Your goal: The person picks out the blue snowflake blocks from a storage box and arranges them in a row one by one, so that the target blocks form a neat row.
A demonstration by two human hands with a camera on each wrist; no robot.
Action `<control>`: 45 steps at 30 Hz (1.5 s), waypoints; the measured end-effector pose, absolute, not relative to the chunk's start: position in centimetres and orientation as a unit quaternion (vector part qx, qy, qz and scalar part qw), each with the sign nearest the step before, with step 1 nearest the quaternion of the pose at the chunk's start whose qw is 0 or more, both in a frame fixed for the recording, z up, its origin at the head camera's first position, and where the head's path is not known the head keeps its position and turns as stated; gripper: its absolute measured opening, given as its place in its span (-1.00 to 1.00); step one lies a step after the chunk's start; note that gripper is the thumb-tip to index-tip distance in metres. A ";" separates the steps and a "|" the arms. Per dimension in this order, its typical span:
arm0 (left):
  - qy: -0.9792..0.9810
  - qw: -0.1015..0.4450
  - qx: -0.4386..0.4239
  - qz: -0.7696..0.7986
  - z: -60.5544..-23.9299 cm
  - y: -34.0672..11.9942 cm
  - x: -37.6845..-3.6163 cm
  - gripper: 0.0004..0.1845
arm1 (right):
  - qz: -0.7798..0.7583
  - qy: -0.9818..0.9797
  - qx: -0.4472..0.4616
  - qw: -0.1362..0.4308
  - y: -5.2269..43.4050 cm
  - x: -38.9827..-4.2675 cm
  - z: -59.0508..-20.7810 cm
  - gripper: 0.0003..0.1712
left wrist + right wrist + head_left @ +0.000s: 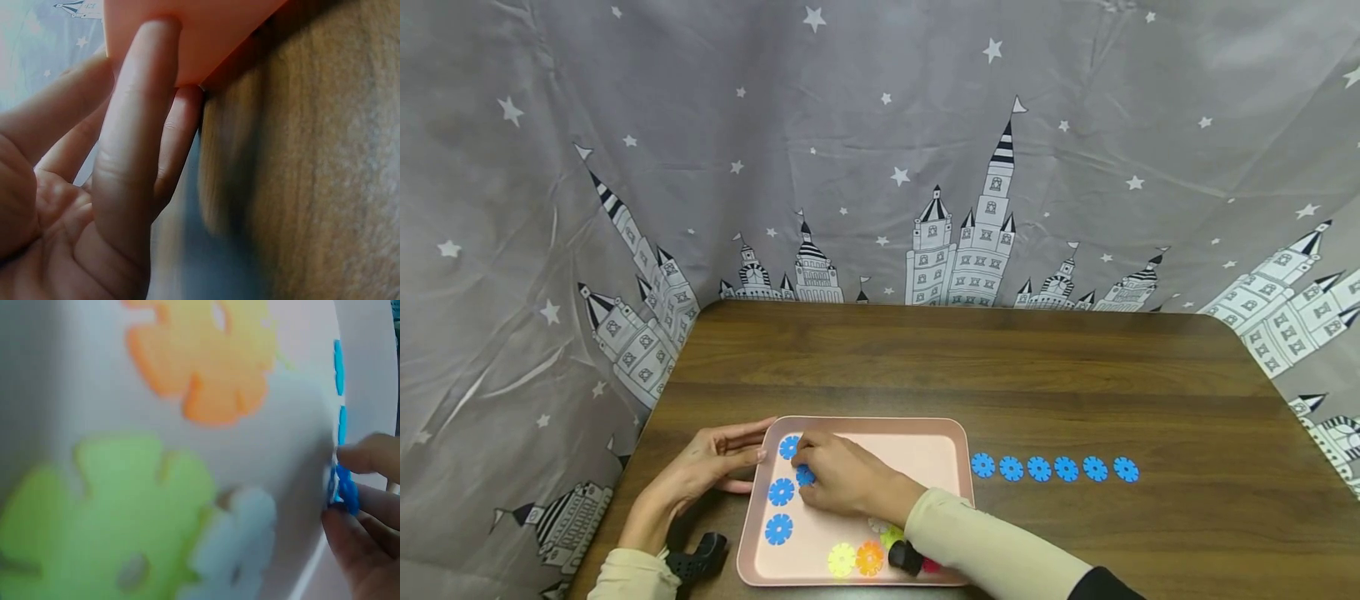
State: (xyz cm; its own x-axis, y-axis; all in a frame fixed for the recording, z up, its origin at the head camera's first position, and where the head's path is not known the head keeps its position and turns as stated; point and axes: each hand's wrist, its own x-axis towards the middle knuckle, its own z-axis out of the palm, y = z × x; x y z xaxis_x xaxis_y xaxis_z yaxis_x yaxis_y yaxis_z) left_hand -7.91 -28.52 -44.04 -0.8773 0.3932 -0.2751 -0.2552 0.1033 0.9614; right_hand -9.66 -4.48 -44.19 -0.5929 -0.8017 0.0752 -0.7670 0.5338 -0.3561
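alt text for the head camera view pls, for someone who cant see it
A person's right hand pinches a blue snowflake disc over a pink tray on a wooden table, while the left hand touches the tray's left edge. Six blue discs lie in a row right of the tray.

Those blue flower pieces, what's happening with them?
A person's right hand pinches a blue snowflake disc on a pink tray, beside three more blue ones. The left hand touches the tray's corner. Six blue discs lie in a row on the wooden table.
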 end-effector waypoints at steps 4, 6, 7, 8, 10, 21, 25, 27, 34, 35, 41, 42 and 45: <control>0.704 0.242 0.048 0.666 -44.0 -28.6 -7.9 -0.34 | -0.186 0.870 -0.450 0.078 -4.2 -9.8 -43.8 -0.60; 0.705 0.241 0.048 0.665 -44.0 -28.6 -8.0 -0.34 | -0.193 0.869 -0.448 0.085 -4.1 -9.8 -43.7 -0.60; 0.705 0.241 0.048 0.666 -44.0 -28.6 -8.0 -0.34 | -0.194 0.869 -0.447 0.086 -4.1 -9.8 -43.7 -0.61; 0.704 0.241 0.049 0.666 -44.0 -28.5 -8.0 -0.34 | -0.197 0.869 -0.445 0.088 -4.0 -9.8 -43.7 -0.62; 0.703 0.241 0.050 0.667 -44.0 -28.5 -8.0 -0.34 | -0.200 0.870 -0.442 0.088 -3.9 -9.8 -43.8 -0.64; 0.703 0.246 0.044 0.666 -44.2 -28.5 -8.0 -0.35 | -0.196 0.870 -0.442 0.096 -3.3 -9.7 -43.8 -0.59; 0.702 0.247 0.047 0.666 -44.4 -28.5 -8.0 -0.36 | -0.207 0.871 -0.435 0.098 -3.0 -9.6 -43.7 -0.61; 0.704 0.246 0.050 0.665 -44.4 -28.5 -8.0 -0.36 | -0.223 0.869 -0.430 0.100 -2.6 -9.7 -43.7 -0.62; 0.707 0.248 0.048 0.660 -44.4 -28.5 -8.0 -0.35 | -0.295 0.860 -0.409 0.082 -0.6 -9.9 -43.4 -0.62; 0.707 0.250 0.049 0.659 -44.3 -28.5 -8.0 -0.34 | -0.300 0.860 -0.405 0.081 -0.3 -9.9 -43.3 -0.62; 0.702 0.255 0.048 0.663 -44.3 -28.5 -8.0 -0.33 | -0.325 0.864 -0.378 0.075 2.3 -10.0 -42.8 -0.62; 0.701 0.255 0.049 0.665 -44.3 -28.4 -8.0 -0.33 | -0.332 0.863 -0.374 0.073 2.7 -10.0 -42.7 -0.61; 0.699 0.252 0.053 0.667 -44.3 -28.4 -8.0 -0.34 | -0.354 0.860 -0.361 0.067 4.1 -9.9 -42.3 -0.59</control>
